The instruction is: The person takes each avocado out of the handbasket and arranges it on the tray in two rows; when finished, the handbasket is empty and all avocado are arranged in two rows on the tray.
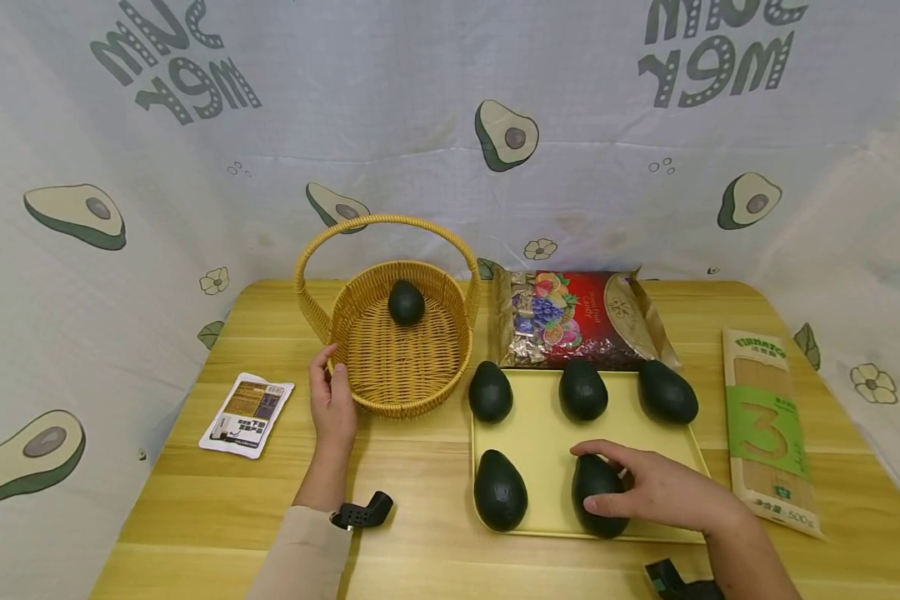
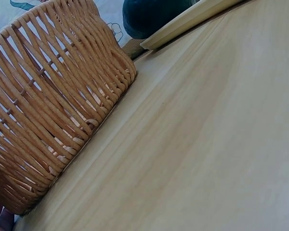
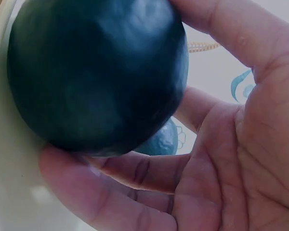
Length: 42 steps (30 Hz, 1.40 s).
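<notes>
My right hand point(image 1: 648, 487) grips a dark green avocado point(image 1: 596, 493) at the front of a yellow tray point(image 1: 540, 446), thumb on the near side and fingers on the far side. The right wrist view shows this avocado point(image 3: 98, 77) large between thumb and fingers, close over the tray. Several more avocados lie on the tray, one of them point(image 1: 500, 492) at its front left. With fairly straight fingers, my left hand point(image 1: 333, 400) touches the left side of a wicker basket point(image 1: 401, 410). Inside the basket, toward the back, lies a single avocado point(image 1: 407, 302).
Behind the tray lies a red and gold candy bag point(image 1: 585, 317). A long noodle pack point(image 1: 768, 425) is right of the tray, and a small white packet point(image 1: 247, 415) left of the basket. The basket's tall handle point(image 1: 390, 219) arches up before a printed curtain point(image 1: 420, 100).
</notes>
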Motion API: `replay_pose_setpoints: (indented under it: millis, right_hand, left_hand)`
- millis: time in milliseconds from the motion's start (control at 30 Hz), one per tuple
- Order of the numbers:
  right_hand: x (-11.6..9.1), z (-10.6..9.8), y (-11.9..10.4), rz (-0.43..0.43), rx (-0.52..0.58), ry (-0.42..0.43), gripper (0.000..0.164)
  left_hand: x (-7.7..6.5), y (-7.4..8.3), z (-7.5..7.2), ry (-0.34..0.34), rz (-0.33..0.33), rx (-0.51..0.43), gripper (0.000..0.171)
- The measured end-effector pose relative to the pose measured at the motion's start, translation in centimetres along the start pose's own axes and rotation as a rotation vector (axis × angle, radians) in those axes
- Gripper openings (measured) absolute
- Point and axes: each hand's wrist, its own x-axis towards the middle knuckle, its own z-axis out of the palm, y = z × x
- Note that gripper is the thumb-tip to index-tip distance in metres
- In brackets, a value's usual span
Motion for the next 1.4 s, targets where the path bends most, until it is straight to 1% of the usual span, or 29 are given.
replay_pose_setpoints:
  millis: [200, 433, 633, 800, 900, 1067, 1100, 1233, 1400]
  right_hand:
    - [-0.1, 0.0, 0.1, -0.030, 0.024, 0.012, 0.066]
    - [-0.1, 0.1, 0.1, -0.048, -0.001, 0.035, 0.066]
    - [-0.4, -0.2, -0.2, -0.024, 0.015, 0.046, 0.069]
    - [-1.0, -0.9, -1.0, -0.012, -0.006, 0.088, 0.070]
    - [-1.3, -1.3, -1.9, -0.047, -0.054, 0.170, 0.068]
    - [-1.3, -1.8, -4.1, -0.129, -0.168, 0.366, 0.064]
    - [-1.1, -1.9, -4.7, -0.138, -0.180, 0.392, 0.063]
    - [-0.5, -2.3, -7.3, -0.164, -0.212, 0.442, 0.059]
    - [1.4, -2.7, -10.6, -0.260, -0.223, 0.479, 0.051]
  left_hand:
    - [0.1, 0.0, 0.0, 0.006, -0.003, 0.006, 0.037]
    - [0.1, 0.1, 0.0, -0.001, 0.002, 0.004, 0.037]
    - [0.1, -0.1, 0.0, -0.003, 0.000, 0.003, 0.038]
    - [0.0, 0.0, -0.1, -0.005, -0.003, 0.010, 0.038]
    - [0.0, 0.0, -0.1, -0.007, -0.006, 0.012, 0.038]
    - [0.1, 0.0, 0.0, 0.001, -0.013, 0.005, 0.038]
    - [0.1, 0.1, 0.0, 0.002, -0.013, 0.003, 0.038]
    - [0.1, 0.1, 0.1, 0.004, -0.014, -0.002, 0.038]
    - [0.2, 0.1, 0.1, 0.005, -0.014, -0.007, 0.039]
